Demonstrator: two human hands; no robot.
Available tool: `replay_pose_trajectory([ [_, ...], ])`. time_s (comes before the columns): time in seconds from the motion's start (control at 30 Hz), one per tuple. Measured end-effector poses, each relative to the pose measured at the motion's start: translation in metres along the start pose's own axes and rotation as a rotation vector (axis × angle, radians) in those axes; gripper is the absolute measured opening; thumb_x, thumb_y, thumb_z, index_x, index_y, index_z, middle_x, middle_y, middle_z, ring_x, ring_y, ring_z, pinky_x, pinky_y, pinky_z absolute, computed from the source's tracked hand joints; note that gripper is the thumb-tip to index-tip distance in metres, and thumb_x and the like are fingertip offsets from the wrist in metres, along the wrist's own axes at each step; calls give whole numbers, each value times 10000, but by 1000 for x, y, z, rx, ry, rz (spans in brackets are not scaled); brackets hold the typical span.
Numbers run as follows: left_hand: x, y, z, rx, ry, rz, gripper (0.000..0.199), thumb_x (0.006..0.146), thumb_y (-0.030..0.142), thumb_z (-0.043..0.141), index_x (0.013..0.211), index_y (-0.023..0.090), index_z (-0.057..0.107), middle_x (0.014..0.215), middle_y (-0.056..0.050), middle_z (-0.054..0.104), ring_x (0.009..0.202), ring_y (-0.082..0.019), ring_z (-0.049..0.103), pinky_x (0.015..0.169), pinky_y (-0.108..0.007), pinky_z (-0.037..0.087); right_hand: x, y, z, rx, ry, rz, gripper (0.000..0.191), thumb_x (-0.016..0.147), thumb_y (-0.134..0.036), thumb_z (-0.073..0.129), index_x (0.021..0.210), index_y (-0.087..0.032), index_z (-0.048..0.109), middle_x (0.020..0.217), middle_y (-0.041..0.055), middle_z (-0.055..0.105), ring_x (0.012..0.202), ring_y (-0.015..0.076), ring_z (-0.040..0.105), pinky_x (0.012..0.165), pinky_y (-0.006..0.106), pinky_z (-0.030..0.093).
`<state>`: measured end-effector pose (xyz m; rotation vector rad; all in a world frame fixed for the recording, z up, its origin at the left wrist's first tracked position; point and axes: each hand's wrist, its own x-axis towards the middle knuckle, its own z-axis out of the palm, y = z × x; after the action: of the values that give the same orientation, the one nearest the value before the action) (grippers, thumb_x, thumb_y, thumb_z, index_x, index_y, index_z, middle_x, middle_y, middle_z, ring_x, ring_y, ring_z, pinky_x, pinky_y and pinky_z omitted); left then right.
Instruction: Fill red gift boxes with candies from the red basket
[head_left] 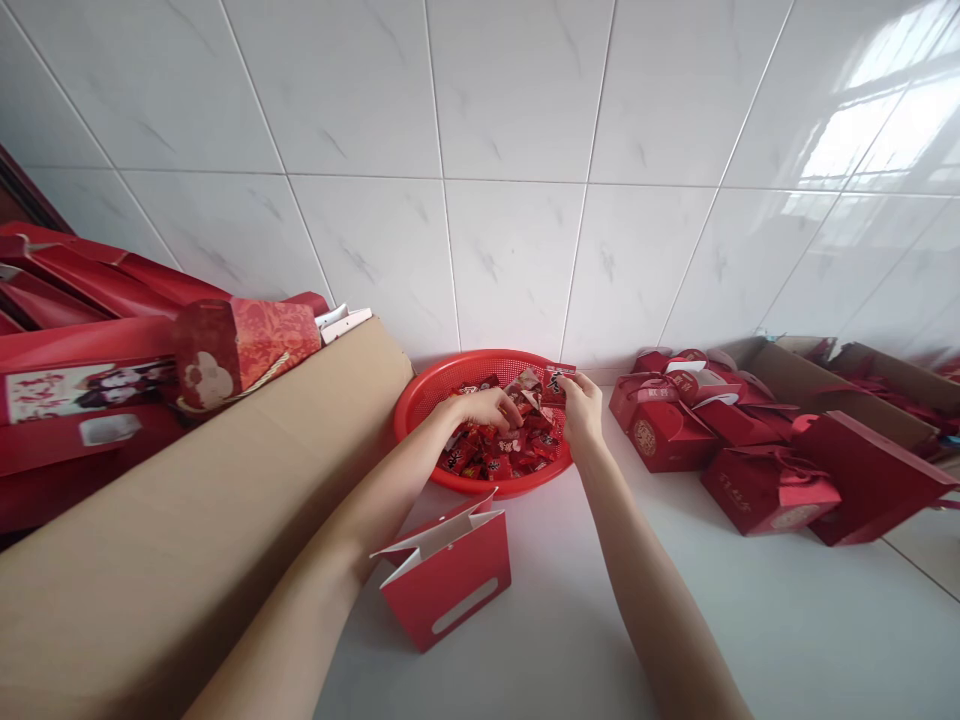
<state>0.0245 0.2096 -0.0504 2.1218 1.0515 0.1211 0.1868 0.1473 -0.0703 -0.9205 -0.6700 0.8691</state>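
A red plastic basket (409, 420) stands against the wall with many small red snack packets (499, 467) heaped in it. My left hand (491, 408) is inside the basket, its fingers curled down onto the packets; what lies between the fingertips is hidden. At the basket's right rim, my right hand (583, 402) is closed on one red packet with dark lettering (556, 384). In front of the basket, below my left forearm, an open red paper gift box (457, 585) stands upright on the white surface, with its top flaps apart.
On the left, a large cardboard box (300, 450) holds red gift bags (247, 345). Several closed red gift boxes (675, 430) stand at the right, beside a red box lying tilted (874, 475). Open cardboard boxes (840, 390) lie behind them. A tiled wall (510, 260) bounds the back.
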Motion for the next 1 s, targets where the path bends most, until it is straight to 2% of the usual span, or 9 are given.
replay_pose_trajectory([
  [0.13, -4, 2, -2, -7, 34, 20, 260, 587, 114, 698, 790, 243, 797, 833, 18, 773, 852, -227, 701, 725, -250, 526, 0, 0, 1, 16, -4, 12, 151, 590, -308, 691, 660, -191, 627, 609, -23, 658, 586, 148, 600, 570, 266, 511],
  [0.27, -5, 1, -8, -160, 130, 173, 289, 640, 116, 653, 887, 197, 780, 868, -22, 774, 772, -212, 692, 681, -269, 546, 2, 3, 0, 30, -11, 17, 184, 602, -319, 715, 710, -192, 639, 641, -17, 684, 608, 159, 633, 593, 278, 536],
  [0.43, 0, -4, -10, -249, 325, 265, 289, 685, 98, 566, 891, 166, 757, 928, -47, 763, 849, -195, 686, 798, -301, 555, 2, 4, 0, 24, -3, 52, 164, 621, -293, 706, 714, -199, 608, 608, -29, 665, 568, 155, 631, 557, 274, 545],
  [0.53, 2, -2, -7, -327, 502, 419, 211, 706, 113, 573, 821, 156, 745, 911, -58, 743, 890, -191, 678, 863, -322, 549, 1, 2, 2, -11, -30, 135, 143, 635, -260, 694, 704, -210, 579, 565, -46, 632, 520, 153, 610, 502, 276, 540],
  [0.63, 2, 2, -3, -297, 588, 535, 162, 739, 121, 599, 762, 174, 750, 1008, -62, 711, 1002, -193, 657, 945, -333, 531, 1, 0, 2, 15, -121, 211, 160, 655, -260, 708, 668, -216, 555, 566, -48, 619, 519, 149, 604, 487, 279, 551],
  [0.8, 0, 6, 3, -209, 613, 461, 195, 797, 117, 603, 760, 203, 775, 1182, -63, 632, 1014, -195, 646, 857, -330, 586, -1, -5, 1, 75, -264, 247, 203, 629, -263, 791, 715, -190, 622, 733, 38, 725, 716, 220, 717, 633, 341, 619],
  [0.9, 2, 5, 5, -203, 587, 476, 221, 790, 88, 602, 771, 212, 784, 1201, -57, 634, 1083, -201, 627, 950, -352, 553, -1, -4, -1, 110, -278, 232, 303, 532, -168, 829, 772, -176, 644, 750, 47, 747, 692, 215, 725, 649, 330, 617],
  [1.0, 4, 5, 3, -224, 529, 471, 222, 770, 73, 602, 756, 202, 783, 1211, -63, 645, 1128, -217, 615, 1000, -373, 520, 0, -2, -1, 100, -222, 206, 339, 476, -134, 830, 756, -172, 643, 684, 29, 735, 613, 198, 704, 587, 307, 601],
])
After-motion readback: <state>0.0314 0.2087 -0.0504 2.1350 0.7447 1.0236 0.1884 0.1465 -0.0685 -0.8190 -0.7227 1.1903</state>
